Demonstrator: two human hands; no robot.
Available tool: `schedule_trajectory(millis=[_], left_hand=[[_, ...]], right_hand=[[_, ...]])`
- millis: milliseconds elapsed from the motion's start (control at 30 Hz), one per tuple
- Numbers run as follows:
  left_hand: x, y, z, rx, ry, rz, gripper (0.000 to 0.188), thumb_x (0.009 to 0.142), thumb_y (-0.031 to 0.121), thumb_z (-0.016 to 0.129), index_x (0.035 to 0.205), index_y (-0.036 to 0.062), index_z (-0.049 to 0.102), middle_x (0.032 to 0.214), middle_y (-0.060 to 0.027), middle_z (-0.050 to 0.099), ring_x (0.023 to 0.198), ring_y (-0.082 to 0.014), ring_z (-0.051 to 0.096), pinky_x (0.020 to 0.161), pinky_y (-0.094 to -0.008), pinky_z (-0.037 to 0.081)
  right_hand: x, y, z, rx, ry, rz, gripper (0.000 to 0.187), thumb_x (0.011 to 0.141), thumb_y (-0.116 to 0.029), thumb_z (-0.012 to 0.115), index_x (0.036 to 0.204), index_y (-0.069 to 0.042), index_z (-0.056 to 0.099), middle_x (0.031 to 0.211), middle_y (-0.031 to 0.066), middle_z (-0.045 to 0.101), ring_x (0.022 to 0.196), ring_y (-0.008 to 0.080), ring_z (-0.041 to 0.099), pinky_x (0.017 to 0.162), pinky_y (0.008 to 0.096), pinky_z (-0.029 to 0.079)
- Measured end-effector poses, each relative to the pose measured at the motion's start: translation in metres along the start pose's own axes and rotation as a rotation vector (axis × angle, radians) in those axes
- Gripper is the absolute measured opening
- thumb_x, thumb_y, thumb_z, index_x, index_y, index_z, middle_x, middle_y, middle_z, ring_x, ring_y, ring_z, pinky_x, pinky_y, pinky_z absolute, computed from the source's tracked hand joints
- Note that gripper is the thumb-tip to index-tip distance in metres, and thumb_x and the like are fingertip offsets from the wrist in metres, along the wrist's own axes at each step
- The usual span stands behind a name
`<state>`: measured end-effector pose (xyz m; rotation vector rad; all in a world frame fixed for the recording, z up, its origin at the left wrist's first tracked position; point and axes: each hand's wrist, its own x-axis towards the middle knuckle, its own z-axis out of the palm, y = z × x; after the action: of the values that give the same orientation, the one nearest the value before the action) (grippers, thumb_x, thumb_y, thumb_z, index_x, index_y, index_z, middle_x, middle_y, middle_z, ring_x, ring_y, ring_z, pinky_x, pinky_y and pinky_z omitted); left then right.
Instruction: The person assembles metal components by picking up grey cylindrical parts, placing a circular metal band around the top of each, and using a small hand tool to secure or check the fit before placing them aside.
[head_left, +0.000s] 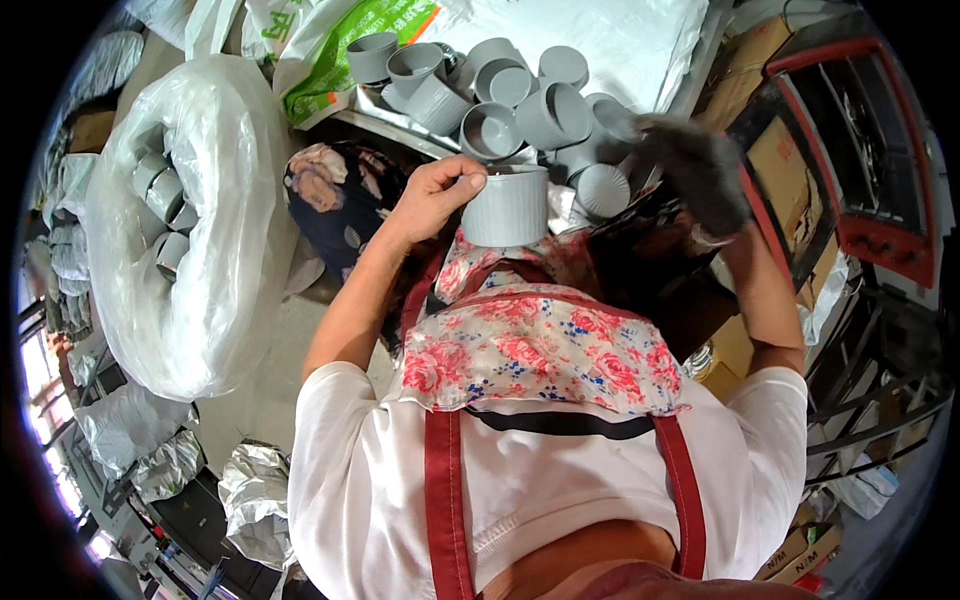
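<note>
My left hand (440, 195) pinches the rim of a grey ribbed cup (507, 208), which stays upright above my floral apron (530, 345). To the right, my right hand (697, 178) wears a dark glove and is smeared by motion, so its fingers cannot be made out. It appears apart from the held cup. Just beyond both hands lies a heap of similar grey cups, some tipped over; one cup (555, 115) has its mouth turned up, and another ribbed cup (602, 190) lies close to the held one.
A large clear plastic bag (235, 200) with more grey cups inside stands at the left. White sheeting (600, 35) spreads behind the heap, beside a green and white bag (350, 50). At the right are a red-framed black rack (885, 250) and cardboard (785, 180).
</note>
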<state>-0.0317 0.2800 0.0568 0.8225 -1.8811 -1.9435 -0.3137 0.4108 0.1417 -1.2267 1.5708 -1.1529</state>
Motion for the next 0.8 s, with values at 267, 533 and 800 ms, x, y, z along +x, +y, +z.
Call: schedule_trajectory(millis=[267,533,800], left_hand=[[-0.035,-0.016,0.018,-0.536,0.045,0.08,0.052,0.07,0.006,0.07,0.114,0.0074,0.043,0.094,-0.0012,0.046,0.074,-0.0078,0.046,0.074,-0.0209,0.039],[-0.057,-0.026,-0.003,-0.34,0.045,0.161,0.03,0.071,0.011,0.069,0.099,0.0034,0.061,0.126,-0.0088,0.036,0.101,-0.0136,0.046,0.086,-0.0272,0.037],[-0.073,-0.037,-0.016,-0.591,0.022,0.031,0.017,0.077,0.017,0.065,0.083,0.0016,0.063,0.115,-0.008,0.046,0.1,-0.017,0.048,0.086,-0.0297,0.038]], right_hand=[[-0.022,0.041,0.114,-0.572,-0.243,-0.743,0.027,0.078,-0.015,0.059,0.103,-0.005,0.061,0.096,0.0088,0.063,0.085,0.0114,0.059,0.074,0.0253,0.046],[-0.017,0.027,0.131,0.079,-0.382,-0.016,0.03,0.081,-0.022,0.056,0.107,-0.009,0.06,0.096,0.0054,0.064,0.082,0.0085,0.059,0.077,0.0232,0.046],[-0.029,0.013,0.147,-0.103,-0.355,0.081,0.02,0.078,-0.02,0.057,0.091,-0.005,0.063,0.078,0.0077,0.063,0.071,0.0147,0.06,0.067,0.026,0.047]])
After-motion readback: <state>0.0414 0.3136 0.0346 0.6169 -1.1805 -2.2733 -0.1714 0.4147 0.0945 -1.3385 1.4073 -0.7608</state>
